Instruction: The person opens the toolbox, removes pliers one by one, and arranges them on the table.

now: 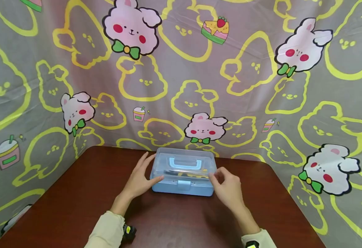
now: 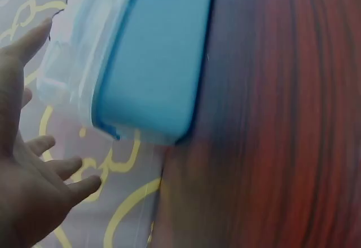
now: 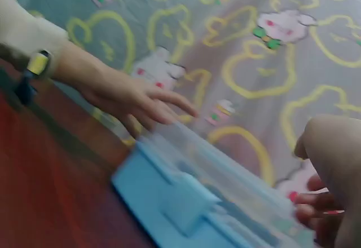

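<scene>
A light-blue plastic storage box (image 1: pixel 165 187) with a clear lid (image 1: pixel 162 160) stands on the table, its lid down. On top is a blue carry handle (image 1: pixel 185 166), and a blue latch (image 1: pixel 184 185) is at the front. Dark and yellow items show blurrily through the lid. My left hand (image 1: pixel 137 181) is at the box's left side, fingers spread and thumb pointing toward the front corner. At the right front corner is my right hand (image 1: pixel 229 189), fingers loosely bent; whether it touches the lid cannot be told. In the right wrist view its fingers (image 3: pixel 318 203) are beside the lid.
The dark red-brown wooden table (image 1: pixel 174 220) extends in front and to both sides of the box. A patterned cloth (image 1: pixel 168 75) with cartoon rabbits hangs behind the table and around its sides. Dark wrist straps (image 1: pixel 128 232) sit by the sleeves.
</scene>
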### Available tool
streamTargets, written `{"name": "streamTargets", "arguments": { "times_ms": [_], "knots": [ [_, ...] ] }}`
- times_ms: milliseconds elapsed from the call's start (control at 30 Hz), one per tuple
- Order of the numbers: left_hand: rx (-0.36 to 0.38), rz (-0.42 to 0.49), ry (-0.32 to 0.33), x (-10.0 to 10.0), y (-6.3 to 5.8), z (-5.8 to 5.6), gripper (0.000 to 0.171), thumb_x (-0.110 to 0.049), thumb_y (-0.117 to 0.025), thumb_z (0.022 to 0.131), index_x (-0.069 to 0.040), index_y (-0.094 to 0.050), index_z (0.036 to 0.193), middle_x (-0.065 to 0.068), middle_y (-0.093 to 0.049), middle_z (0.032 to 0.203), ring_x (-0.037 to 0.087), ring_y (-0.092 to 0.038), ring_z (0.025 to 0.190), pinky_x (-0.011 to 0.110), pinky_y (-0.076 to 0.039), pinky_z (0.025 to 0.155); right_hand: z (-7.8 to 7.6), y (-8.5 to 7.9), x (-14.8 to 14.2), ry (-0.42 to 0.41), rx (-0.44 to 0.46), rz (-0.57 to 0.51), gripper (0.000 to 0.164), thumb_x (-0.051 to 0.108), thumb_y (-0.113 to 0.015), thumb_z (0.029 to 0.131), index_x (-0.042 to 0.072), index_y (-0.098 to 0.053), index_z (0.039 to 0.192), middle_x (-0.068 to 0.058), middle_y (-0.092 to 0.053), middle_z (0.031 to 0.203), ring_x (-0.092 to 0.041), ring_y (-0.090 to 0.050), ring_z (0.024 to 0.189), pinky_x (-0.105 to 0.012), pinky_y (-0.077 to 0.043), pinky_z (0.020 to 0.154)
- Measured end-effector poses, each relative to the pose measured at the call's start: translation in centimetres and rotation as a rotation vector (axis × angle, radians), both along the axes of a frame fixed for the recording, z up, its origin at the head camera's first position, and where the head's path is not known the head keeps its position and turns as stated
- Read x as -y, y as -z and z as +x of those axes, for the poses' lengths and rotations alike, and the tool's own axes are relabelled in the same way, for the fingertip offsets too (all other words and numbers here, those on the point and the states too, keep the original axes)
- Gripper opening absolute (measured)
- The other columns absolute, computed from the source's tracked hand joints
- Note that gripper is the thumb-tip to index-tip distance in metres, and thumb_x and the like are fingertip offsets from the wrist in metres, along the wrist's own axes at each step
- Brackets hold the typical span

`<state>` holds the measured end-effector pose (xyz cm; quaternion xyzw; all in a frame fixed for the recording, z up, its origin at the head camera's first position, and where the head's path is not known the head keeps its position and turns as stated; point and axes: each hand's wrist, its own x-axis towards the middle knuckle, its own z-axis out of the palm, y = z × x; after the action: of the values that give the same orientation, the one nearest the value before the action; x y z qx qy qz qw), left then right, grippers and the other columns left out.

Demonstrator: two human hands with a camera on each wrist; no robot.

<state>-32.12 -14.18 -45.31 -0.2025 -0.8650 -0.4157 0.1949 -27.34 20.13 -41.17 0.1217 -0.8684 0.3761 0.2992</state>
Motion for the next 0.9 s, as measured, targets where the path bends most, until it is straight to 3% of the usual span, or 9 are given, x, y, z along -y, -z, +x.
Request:
{"name": "streamTargets", "arguments": {
  "times_ms": [133,267,400,533,633,900],
  "knots": [
    [0.033,0.092,0.083,-0.7,-0.3,0.0,0.086,-0.044,-0.082,0.088,-0.02,-0.041,0.16,0.013,-0.018,0.169,0.043,-0.025,0.15,0.076,-0.03,0.103,0.4,1.0,2.8,-0.196,0.367,-0.28,0.02,0.023,-0.075,0.097,0.005,-0.072,0.089,-0.006,-0.072,0.077,-0.016,-0.066,0.059,-0.028,-0.048,0.051],
    [0.053,0.117,0.116,-1.3,-0.2,0.0,0.08,-0.04,-0.08,0.091,-0.019,-0.043,0.159,0.016,-0.019,0.169,0.043,-0.027,0.149,0.072,-0.033,0.104,0.8,3.1,5.1,-0.322,0.69,-0.587,0.042,0.032,-0.07,0.1,-0.007,-0.067,0.114,-0.016,-0.075,0.089,-0.014,-0.068,0.061,-0.024,-0.047,0.05],
    [0.018,0.122,0.124,-1.6,0.1,-0.2,0.067,-0.032,-0.079,0.094,-0.013,-0.052,0.153,0.021,-0.026,0.166,0.045,-0.034,0.145,0.067,-0.042,0.1,0.9,5.4,6.4,-0.376,0.917,-0.757,0.071,0.049,-0.067,0.099,-0.01,-0.053,0.136,-0.016,-0.075,0.106,-0.014,-0.071,0.07,-0.021,-0.05,0.053],
    [-0.025,0.11,0.126,-1.8,0.5,-0.4,0.053,-0.026,-0.076,0.097,-0.011,-0.061,0.146,0.023,-0.03,0.163,0.046,-0.038,0.143,0.064,-0.049,0.092,0.8,6.9,6.7,-0.372,0.963,-0.863,0.093,0.062,-0.066,0.095,-0.014,-0.042,0.144,-0.018,-0.07,0.123,-0.018,-0.074,0.086,-0.019,-0.051,0.056],
    [-0.035,0.087,0.135,-1.8,0.6,-0.7,0.051,-0.026,-0.076,0.098,-0.013,-0.062,0.145,0.023,-0.03,0.164,0.045,-0.039,0.142,0.062,-0.051,0.089,0.3,7.1,6.6,-0.373,0.945,-0.916,0.095,0.064,-0.066,0.094,-0.014,-0.043,0.143,-0.018,-0.068,0.127,-0.017,-0.073,0.089,-0.019,-0.049,0.057],
    [-0.041,0.094,0.132,-1.2,0.4,-0.8,0.051,-0.021,-0.079,0.094,-0.012,-0.065,0.142,0.022,-0.033,0.162,0.045,-0.041,0.141,0.061,-0.052,0.089,-1.0,6.7,7.4,-0.324,0.96,-1.045,0.071,0.058,-0.077,0.089,-0.006,-0.063,0.119,-0.003,-0.073,0.087,-0.006,-0.063,0.066,-0.019,-0.044,0.054]
  ]
}}
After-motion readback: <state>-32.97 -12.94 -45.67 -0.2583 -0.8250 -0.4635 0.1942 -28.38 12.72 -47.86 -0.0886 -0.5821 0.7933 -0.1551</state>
